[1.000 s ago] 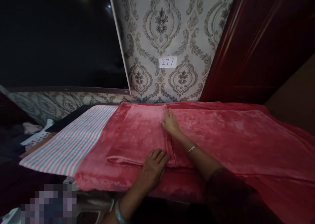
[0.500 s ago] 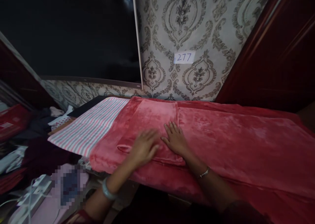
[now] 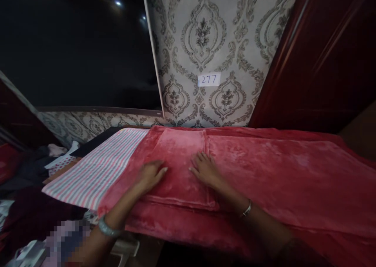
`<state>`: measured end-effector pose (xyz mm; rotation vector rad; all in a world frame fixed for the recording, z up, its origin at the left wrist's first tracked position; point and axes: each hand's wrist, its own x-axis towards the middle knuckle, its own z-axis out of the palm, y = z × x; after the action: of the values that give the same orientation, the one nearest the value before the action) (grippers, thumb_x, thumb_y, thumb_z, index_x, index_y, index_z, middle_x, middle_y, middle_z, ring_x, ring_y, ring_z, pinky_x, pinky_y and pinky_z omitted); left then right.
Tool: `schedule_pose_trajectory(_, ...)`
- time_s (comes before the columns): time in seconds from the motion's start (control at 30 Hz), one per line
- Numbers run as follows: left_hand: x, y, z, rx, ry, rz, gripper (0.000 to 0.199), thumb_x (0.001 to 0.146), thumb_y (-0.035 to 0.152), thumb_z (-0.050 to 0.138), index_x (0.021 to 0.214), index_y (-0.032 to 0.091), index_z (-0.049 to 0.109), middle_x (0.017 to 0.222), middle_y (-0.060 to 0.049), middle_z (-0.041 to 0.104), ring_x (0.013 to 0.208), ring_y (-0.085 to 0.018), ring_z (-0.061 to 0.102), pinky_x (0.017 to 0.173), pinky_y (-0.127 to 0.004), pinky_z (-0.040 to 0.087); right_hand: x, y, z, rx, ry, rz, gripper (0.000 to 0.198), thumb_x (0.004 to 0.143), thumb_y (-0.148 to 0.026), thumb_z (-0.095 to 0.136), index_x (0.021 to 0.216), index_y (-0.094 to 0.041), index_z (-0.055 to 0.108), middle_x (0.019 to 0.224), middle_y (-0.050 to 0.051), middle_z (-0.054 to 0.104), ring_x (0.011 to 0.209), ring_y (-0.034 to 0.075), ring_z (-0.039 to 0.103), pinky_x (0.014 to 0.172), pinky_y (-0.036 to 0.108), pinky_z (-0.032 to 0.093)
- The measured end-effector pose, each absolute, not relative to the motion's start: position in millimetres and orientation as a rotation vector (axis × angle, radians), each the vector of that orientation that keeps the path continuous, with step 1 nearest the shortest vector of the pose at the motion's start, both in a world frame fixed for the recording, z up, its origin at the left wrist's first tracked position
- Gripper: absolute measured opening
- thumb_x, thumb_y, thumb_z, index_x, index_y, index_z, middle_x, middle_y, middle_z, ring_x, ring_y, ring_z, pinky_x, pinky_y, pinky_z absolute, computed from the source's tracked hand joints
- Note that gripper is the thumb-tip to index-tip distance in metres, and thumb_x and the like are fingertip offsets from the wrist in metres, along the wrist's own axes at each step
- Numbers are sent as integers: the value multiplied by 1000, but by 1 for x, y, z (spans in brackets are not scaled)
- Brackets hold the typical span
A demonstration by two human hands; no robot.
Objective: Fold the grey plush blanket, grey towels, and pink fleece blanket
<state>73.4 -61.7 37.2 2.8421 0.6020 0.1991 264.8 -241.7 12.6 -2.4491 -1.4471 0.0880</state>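
Note:
A plush red blanket [image 3: 264, 173] lies spread over a long surface, with one end folded over into a flat rectangle [image 3: 182, 184] near the middle. My left hand [image 3: 149, 175] rests on the left side of this folded part, fingers stretched and thumb apart. On its right side, by the raised seam, my right hand [image 3: 205, 169] lies palm down with the fingers spread. Neither hand grips anything. Left of the blanket, a striped cloth [image 3: 100, 165] in pink, white and grey-blue lies partly under it.
A large dark television [image 3: 88, 55] hangs above the left end. A paper label [image 3: 209, 79] reading 277 is stuck to the patterned wallpaper. Dark red wood panelling [image 3: 317, 63] stands at the right. Piled clothes [image 3: 29, 184] and a white stool [image 3: 126, 249] are at lower left.
My left hand has moved left across the folded part, whose curled left edge now lies flat. The right hand stays near the seam. My view has tilted up and shifted slightly.

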Motion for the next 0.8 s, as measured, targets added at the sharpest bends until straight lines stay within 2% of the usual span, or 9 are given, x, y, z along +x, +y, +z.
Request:
schedule_pose_trajectory(0.03, 87, -53, 46, 2835, 590, 275, 52, 101, 43, 37, 139, 15, 60, 144, -14, 60, 133, -26, 56, 115, -40, 39, 270, -235, 22, -2447, -1417, 40, 65, 101, -50, 46, 157, -18, 40, 162, 16, 33, 152, 31, 24, 123, 52, 14)
schedule_pose_trajectory(0.1, 120, -38, 59, 2834, 637, 344, 54, 100, 41, 40, 143, 12, 55, 150, -15, 54, 139, -26, 50, 118, -38, 35, 280, -222, 36, -2453, -1342, -54, 67, 101, -49, 46, 158, -16, 36, 164, 17, 29, 153, 31, 20, 123, 52, 12)
schedule_pose_trajectory(0.2, 168, -18, 64, 2850, 802, 268, 61, 99, 45, 45, 152, 14, 43, 163, -15, 35, 152, -30, 29, 124, -49, 23, 294, -207, 35, -2493, -1292, -69, 71, 100, -51, 49, 160, -17, 32, 166, 17, 21, 155, 32, 10, 122, 56, 10)
schedule_pose_trajectory(0.27, 189, -9, 56, 2869, 867, 170, 63, 100, 48, 42, 156, 19, 37, 167, -14, 24, 155, -32, 18, 123, -58, 19, 299, -204, 20, -2523, -1294, -7, 71, 100, -54, 48, 160, -18, 33, 166, 16, 22, 155, 32, 11, 122, 56, 12)
schedule_pose_trajectory(0.33, 199, -3, 40, 2886, 928, 79, 64, 101, 50, 36, 158, 21, 34, 168, -14, 21, 156, -33, 15, 120, -63, 21, 301, -205, 2, -2533, -1291, 41, 71, 100, -56, 45, 159, -19, 34, 166, 15, 23, 155, 32, 13, 121, 56, 14)
schedule_pose_trajectory(0.47, 198, 2, 9, 2927, 989, 60, 67, 102, 53, 29, 160, 21, 29, 169, -13, 19, 156, -32, 14, 118, -63, 27, 303, -207, -17, -2517, -1291, 34, 72, 100, -60, 43, 160, -21, 33, 167, 13, 21, 155, 32, 12, 121, 56, 14)
schedule_pose_trajectory(0.67, 201, 14, 7, 2889, 942, 72, 67, 100, 53, 36, 158, 20, 34, 168, -13, 22, 156, -32, 16, 120, -58, 26, 306, -206, -14, -2481, -1285, 46, 74, 99, -63, 43, 159, -20, 34, 167, 14, 21, 155, 32, 10, 122, 56, 12)
schedule_pose_trajectory(0.73, 206, 25, 14, 2847, 908, 132, 61, 99, 49, 42, 150, 16, 48, 165, -15, 31, 154, -31, 24, 122, -49, 26, 306, -206, -14, -2466, -1278, 63, 75, 98, -63, 43, 159, -21, 34, 167, 14, 20, 155, 32, 10, 122, 57, 11)
schedule_pose_trajectory(0.8, 211, 38, 23, 2777, 923, 298, 50, 98, 41, 44, 134, 12, 63, 154, -15, 48, 147, -29, 38, 121, -40, 30, 306, -207, -12, -2452, -1273, 77, 75, 98, -64, 43, 159, -21, 34, 167, 13, 19, 155, 32, 9, 122, 58, 11)
